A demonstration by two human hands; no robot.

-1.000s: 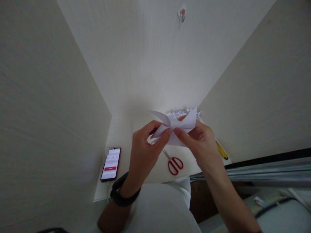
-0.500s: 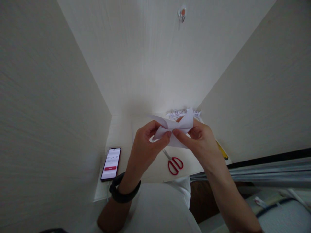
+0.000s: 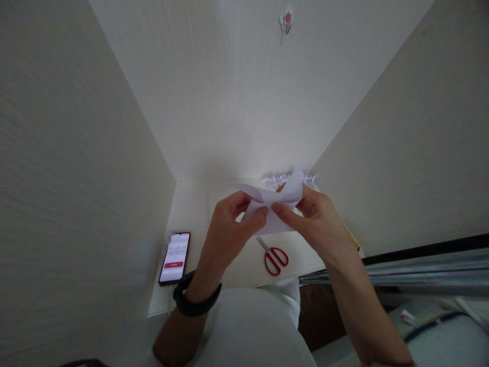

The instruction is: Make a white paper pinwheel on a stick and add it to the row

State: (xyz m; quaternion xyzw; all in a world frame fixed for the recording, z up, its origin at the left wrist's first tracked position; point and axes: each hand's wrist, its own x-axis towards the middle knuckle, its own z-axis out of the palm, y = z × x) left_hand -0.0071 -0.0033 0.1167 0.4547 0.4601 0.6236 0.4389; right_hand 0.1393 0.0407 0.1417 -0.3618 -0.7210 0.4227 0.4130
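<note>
A sheet of white paper (image 3: 272, 221), partly folded, is held up above the table between both hands. My left hand (image 3: 239, 216) pinches its left side, thumb on the near face and fingers behind. On the right side, my right hand (image 3: 311, 214) grips it the same way, the thumb pressing near the middle. The two thumb tips lie close together, and the paper's upper corners flare out left and right. Below the paper, scissors (image 3: 275, 260) with red handles rest on the table. Fingers behind the paper are partly hidden.
A phone (image 3: 174, 258) showing a timer lies at the table's left. Several folded white paper pieces (image 3: 273, 179) sit along the back wall. Something yellow (image 3: 353, 238) shows beside my right wrist. Walls enclose the table (image 3: 237, 272) at the left, back and right.
My hands stay almost in place, still gripping the paper. The paper's upper corners have shifted slightly, and my right forearm has moved a little.
</note>
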